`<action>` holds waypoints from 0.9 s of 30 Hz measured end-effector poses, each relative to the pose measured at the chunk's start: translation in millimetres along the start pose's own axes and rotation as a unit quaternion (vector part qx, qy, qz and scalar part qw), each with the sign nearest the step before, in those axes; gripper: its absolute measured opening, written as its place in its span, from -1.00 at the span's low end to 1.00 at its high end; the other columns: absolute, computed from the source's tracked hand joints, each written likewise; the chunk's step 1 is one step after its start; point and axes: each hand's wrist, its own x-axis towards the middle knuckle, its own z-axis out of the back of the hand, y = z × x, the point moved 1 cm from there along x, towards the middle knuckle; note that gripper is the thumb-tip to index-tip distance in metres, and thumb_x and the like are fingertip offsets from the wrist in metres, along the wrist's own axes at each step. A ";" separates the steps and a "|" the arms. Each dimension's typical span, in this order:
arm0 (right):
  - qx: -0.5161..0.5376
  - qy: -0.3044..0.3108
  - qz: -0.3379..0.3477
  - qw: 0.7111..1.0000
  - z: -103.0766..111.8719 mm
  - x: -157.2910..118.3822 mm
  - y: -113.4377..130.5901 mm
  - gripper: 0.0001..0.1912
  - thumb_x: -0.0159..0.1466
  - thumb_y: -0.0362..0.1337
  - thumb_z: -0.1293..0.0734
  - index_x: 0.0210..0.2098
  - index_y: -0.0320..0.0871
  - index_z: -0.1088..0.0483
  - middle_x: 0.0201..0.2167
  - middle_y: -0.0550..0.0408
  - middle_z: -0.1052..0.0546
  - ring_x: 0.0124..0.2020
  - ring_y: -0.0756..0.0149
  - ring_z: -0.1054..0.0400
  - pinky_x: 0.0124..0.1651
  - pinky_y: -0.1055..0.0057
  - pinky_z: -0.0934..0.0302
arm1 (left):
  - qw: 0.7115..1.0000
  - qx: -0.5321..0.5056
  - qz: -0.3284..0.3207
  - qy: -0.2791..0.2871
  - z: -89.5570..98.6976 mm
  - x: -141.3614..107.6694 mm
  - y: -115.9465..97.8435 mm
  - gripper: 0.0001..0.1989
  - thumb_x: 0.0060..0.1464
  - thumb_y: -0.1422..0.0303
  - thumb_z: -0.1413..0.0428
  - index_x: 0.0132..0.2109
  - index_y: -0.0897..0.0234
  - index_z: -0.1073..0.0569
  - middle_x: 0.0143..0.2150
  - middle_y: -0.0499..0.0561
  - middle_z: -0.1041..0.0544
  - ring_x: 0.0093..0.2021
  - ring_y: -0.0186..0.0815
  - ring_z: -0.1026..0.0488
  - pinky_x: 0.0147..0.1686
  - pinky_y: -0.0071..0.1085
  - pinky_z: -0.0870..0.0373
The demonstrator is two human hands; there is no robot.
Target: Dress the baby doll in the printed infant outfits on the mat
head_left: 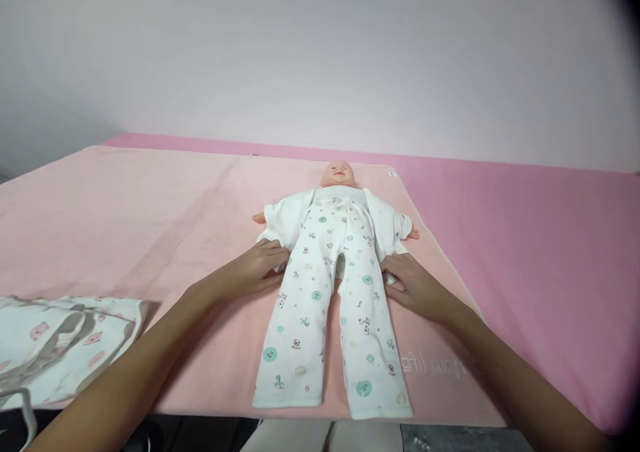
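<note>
A baby doll (339, 174) lies on its back with its arms spread, in a white top (287, 216). White patterned pants (311, 285) lie over its front, the grey waistband near its chin and the legs pointing toward me. Beside the left edge of the pants, my left hand (266, 263) has its fingers closed at the hem of the top. At the opposite edge my right hand (401, 277) is closed in a similar way near the top's other side. What the fingertips hold is partly hidden by cloth.
Folded white cloth with pink prints (95, 335) lies at the front left, under my left forearm. A light pink blanket (165, 212) covers much of the darker pink surface (540, 252). Behind stands a pale wall.
</note>
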 end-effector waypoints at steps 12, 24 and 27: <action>-0.077 -0.243 -0.287 0.923 1.2 -15.7 -39.5 -0.55 0.36 0.16 -0.35 -0.07 -0.10 -0.38 -0.12 -0.12 -0.56 -0.12 -0.02 -0.40 -0.21 0.22 -0.18 | 0.936 0.196 0.145 -0.254 4.3 -6.4 16.3 -0.58 0.28 -0.04 -0.11 -0.02 0.24 -0.43 -0.07 0.21 -0.55 -0.01 0.05 -0.41 -0.02 -0.14 -0.30; 0.267 -0.267 -0.271 0.885 48.1 29.5 -12.8 -0.63 0.34 0.06 -0.29 -0.41 -0.07 -0.23 -0.45 0.16 -0.38 -0.38 0.28 -0.27 -0.27 0.35 -0.16 | 0.935 0.009 0.090 -0.343 29.2 16.8 -6.9 -0.70 0.27 0.16 -0.01 -0.10 0.25 -0.53 -0.06 0.05 -0.64 -0.07 -0.14 -0.53 -0.12 -0.32 -0.42; 0.252 -0.345 -0.161 0.890 54.6 61.8 29.8 -0.73 0.39 -0.03 -0.27 -0.32 -0.04 -0.22 -0.41 0.17 -0.37 -0.38 0.27 -0.28 -0.27 0.34 -0.19 | 0.933 0.024 -0.063 -0.355 12.2 37.9 -50.8 -0.65 0.32 0.21 -0.01 0.10 0.24 -0.51 0.14 0.10 -0.61 0.12 -0.13 -0.52 0.05 -0.28 -0.45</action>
